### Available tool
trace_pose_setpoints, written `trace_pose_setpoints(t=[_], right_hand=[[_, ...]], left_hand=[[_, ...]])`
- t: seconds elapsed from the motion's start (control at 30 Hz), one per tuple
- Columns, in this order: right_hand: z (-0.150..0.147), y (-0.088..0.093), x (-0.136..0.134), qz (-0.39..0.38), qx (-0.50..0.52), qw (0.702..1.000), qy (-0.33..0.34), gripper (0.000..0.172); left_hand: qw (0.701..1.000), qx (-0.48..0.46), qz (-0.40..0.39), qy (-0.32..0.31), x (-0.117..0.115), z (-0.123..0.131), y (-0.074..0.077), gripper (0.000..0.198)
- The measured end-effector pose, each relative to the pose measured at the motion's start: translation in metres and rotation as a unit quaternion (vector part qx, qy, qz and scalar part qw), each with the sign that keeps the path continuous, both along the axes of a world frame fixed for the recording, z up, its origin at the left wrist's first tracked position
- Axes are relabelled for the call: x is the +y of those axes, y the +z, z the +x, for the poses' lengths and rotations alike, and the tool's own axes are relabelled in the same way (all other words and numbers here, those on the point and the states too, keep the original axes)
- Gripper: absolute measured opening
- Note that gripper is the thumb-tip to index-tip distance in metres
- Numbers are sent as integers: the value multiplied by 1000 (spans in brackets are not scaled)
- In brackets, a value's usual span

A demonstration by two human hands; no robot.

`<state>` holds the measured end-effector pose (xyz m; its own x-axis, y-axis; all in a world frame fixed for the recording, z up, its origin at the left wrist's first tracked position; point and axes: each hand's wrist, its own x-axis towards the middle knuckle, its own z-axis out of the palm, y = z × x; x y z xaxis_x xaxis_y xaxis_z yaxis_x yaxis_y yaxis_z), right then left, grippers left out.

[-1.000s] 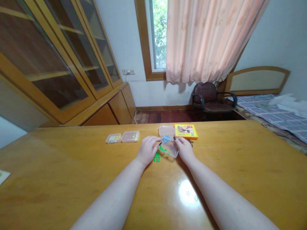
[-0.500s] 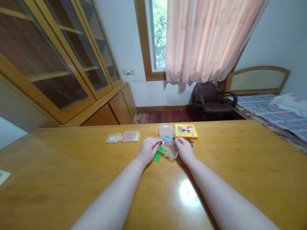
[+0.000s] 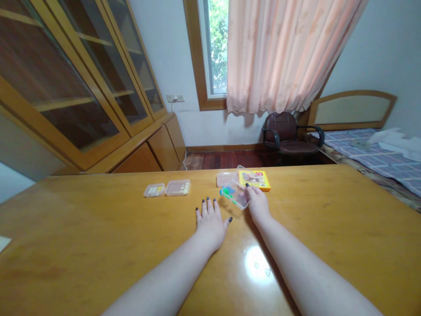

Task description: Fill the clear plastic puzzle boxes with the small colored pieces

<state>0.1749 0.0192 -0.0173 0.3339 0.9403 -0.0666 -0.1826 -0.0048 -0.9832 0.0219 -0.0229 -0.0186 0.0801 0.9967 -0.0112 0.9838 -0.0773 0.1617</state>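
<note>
Step in hand, as judged: handling small loose pieces with a clear box (image 3: 241, 202) held ready. The right hand (image 3: 258, 204) has its grip closed on the box's near-right edge; the box is tilted, at one o'clock from the left hand (image 3: 211, 227). That hand lies palm down over the worktop (image 3: 98, 241), its grip empty-looking, fingers spread. The next move would call for steadying the box against spillage. A yellow box (image 3: 260, 180) stands at two o'clock from the clear box. Anything under the left palm is hidden; whether the green pieces (image 3: 226, 192) and blue pieces (image 3: 231, 189) lie inside or behind the transparent wall cannot be fully determined.
</note>
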Motion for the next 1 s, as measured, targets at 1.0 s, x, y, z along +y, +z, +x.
trace_pose_setpoints(t=[1.0], right_hand=[[-3,2,1,6,-4,1000,-7,28]], left_hand=[[940,-187,0,-286,39,-49,25,17]])
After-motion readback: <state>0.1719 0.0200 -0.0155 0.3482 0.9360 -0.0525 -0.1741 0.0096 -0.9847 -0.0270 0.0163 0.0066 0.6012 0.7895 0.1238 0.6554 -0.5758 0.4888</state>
